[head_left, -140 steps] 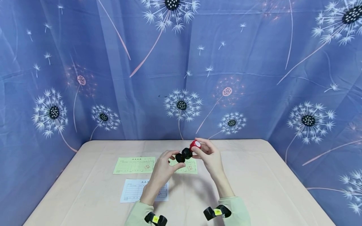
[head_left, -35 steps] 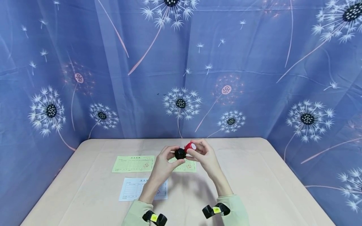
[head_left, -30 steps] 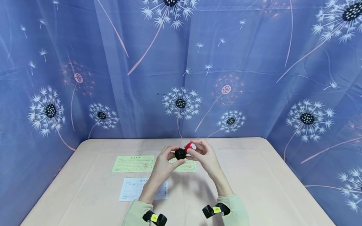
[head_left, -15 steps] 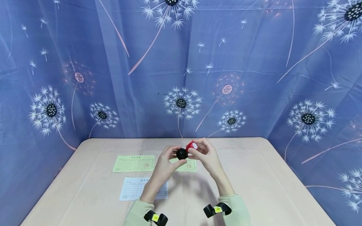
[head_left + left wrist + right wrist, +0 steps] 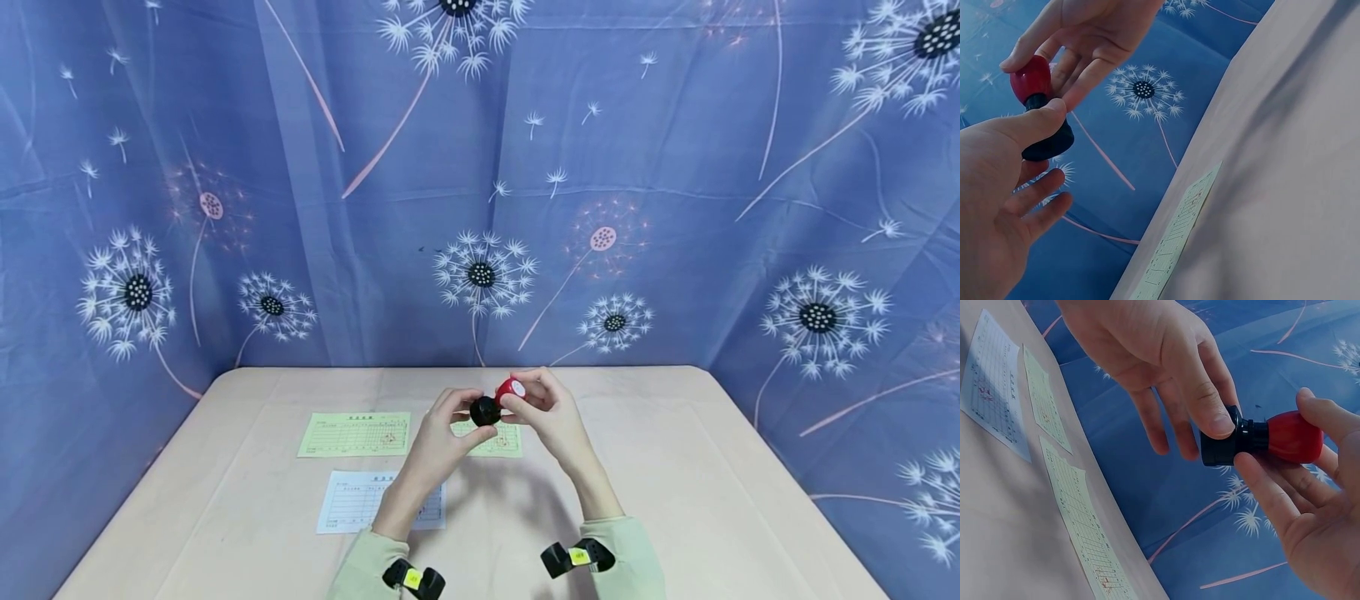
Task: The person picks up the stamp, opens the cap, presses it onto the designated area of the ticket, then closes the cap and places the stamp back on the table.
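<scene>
A stamp with a red handle and a black lower end is held up over the table between both hands. My left hand pinches the round black cap at the lower end between thumb and fingers. The red knob is gripped by my right hand, thumb on one side and fingertips on the other. In the right wrist view the cap sits against the black neck in one line with the handle. A round white label shows on the handle's top in the head view.
On the pale table lie two green printed slips, one partly behind my left hand, and a white slip nearer the front. Red marks show on them. A blue dandelion curtain closes off the back and sides.
Earliest, the black cap was apart from the stamp, held in the left hand beside it. Now it is joined to the stamp's end. Over the last second the hands have barely shifted.
</scene>
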A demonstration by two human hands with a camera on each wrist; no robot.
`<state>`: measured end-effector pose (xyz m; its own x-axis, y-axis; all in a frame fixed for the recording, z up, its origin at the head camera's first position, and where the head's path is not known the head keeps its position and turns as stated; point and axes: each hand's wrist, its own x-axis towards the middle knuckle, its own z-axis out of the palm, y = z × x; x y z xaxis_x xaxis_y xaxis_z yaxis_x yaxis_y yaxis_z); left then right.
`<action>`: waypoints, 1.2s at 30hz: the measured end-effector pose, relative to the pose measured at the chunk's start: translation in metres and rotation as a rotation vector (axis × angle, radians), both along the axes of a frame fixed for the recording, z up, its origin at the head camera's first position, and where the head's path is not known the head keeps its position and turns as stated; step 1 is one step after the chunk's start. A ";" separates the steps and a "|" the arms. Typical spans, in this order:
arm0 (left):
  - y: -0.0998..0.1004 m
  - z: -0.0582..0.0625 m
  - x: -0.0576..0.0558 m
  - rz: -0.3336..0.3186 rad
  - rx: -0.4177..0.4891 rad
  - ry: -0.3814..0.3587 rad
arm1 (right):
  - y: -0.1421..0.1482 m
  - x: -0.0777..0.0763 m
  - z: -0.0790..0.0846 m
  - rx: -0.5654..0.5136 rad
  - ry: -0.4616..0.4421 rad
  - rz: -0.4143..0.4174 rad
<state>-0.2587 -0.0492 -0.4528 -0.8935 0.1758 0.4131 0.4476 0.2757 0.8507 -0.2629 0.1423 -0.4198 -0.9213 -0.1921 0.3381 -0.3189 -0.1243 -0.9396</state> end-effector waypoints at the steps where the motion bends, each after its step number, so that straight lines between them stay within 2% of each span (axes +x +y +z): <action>1: 0.000 0.000 0.000 0.000 -0.003 -0.002 | 0.000 0.000 0.000 0.000 -0.001 0.000; 11: -0.003 0.001 0.001 0.017 -0.032 0.010 | 0.004 0.000 0.000 0.031 -0.003 -0.020; 21: -0.004 -0.003 -0.002 0.017 -0.067 0.033 | 0.011 -0.002 -0.002 0.126 -0.005 -0.046; 36: -0.008 -0.005 -0.003 0.038 -0.118 -0.005 | 0.028 -0.006 -0.006 0.226 -0.021 -0.117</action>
